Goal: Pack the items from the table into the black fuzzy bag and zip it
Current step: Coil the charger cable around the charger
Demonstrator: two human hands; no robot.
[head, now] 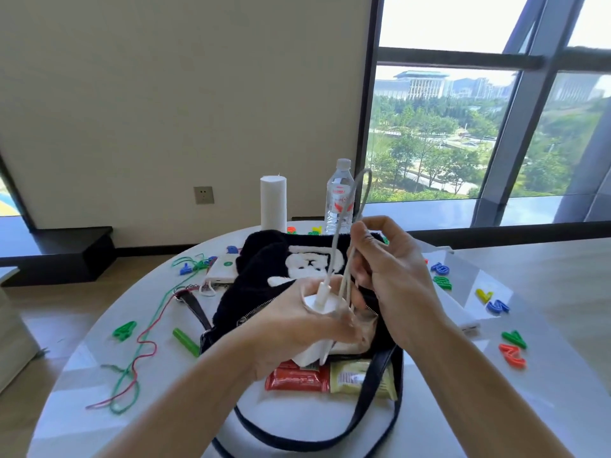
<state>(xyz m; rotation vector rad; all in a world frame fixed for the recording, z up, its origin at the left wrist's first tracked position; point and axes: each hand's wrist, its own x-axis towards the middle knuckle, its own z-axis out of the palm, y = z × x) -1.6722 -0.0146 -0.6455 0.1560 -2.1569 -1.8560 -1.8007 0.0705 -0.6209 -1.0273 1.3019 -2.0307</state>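
Grips white charger [318, 304] in curled left hand [297, 325], centre frame; pinches its cable [335, 246] in loose loops with right hand [396, 276]. Works directly over unzipped black fuzzy bag [264, 269], mid-frame. Best to keep loops tight and lower bundle in whole, clear of zip [256, 314].

Wall socket [203, 195] left of window [460, 57]; trees [426, 160] outside.
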